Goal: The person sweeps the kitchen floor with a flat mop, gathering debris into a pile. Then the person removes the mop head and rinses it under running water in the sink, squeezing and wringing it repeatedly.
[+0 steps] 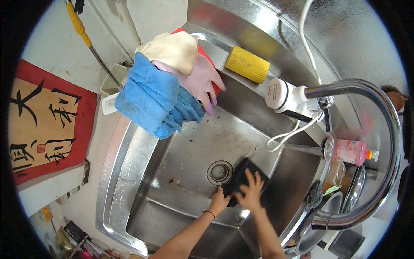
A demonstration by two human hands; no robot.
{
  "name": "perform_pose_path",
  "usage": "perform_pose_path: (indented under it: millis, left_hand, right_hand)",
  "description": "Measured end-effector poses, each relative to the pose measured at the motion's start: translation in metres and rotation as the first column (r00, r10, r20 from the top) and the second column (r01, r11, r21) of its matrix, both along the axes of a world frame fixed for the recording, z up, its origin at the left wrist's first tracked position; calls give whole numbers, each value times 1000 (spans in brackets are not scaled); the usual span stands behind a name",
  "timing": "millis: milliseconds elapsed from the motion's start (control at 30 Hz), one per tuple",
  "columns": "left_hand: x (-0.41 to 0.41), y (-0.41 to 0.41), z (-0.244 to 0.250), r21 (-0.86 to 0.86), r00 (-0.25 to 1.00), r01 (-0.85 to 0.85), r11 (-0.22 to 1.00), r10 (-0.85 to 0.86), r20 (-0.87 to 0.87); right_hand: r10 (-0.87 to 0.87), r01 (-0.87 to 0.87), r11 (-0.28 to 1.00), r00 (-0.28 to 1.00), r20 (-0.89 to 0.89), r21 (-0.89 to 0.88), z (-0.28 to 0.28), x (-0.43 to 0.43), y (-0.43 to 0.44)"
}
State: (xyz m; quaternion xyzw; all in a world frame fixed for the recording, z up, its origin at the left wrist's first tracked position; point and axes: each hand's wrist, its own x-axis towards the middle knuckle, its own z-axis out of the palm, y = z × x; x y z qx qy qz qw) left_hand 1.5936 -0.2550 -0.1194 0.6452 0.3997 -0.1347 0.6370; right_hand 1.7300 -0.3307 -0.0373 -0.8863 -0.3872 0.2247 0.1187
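Observation:
Low in the stainless steel sink (194, 152), just right of the drain (220, 173), is a black flat object (242, 171); its material is hard to make out. My left hand (221, 200) grips its near left corner, thumb on top, and a red cord circles that wrist. Over its near right part my right hand (250, 191) is spread, fingers apart and slightly blurred. Whether those fingers touch the surface or hover just above cannot be told. Part of the black object is hidden beneath both hands.
A blue towel (152, 94) and rubber gloves (194, 71) hang over the sink's far left corner. On the back ledge lies a yellow ribbed cylinder (247, 64). A white faucet unit (291, 97) with a curved chrome spout (385, 97) and a pink soap bottle (351, 151) stand right.

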Motion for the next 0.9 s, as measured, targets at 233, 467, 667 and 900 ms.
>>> perform_pose_path:
  millis: [233, 467, 667, 900]
  left_hand:
    - [1, 4, 0, 182, 973, 169, 969, -193, 125]
    - [19, 25, 3, 111, 980, 200, 973, -201, -7]
    - [28, 15, 7, 188, 940, 316, 930, -333, 68]
    - [13, 32, 7, 150, 953, 299, 942, -303, 0]
  right_hand:
    - [-632, 600, 767, 643, 433, 228, -86, 74, 6]
    - [-178, 122, 973, 936, 303, 195, -52, -32, -23]
    - [-712, 771, 636, 581, 393, 13, -89, 92, 6]
    - [-553, 481, 826, 793, 254, 295, -62, 17, 3]
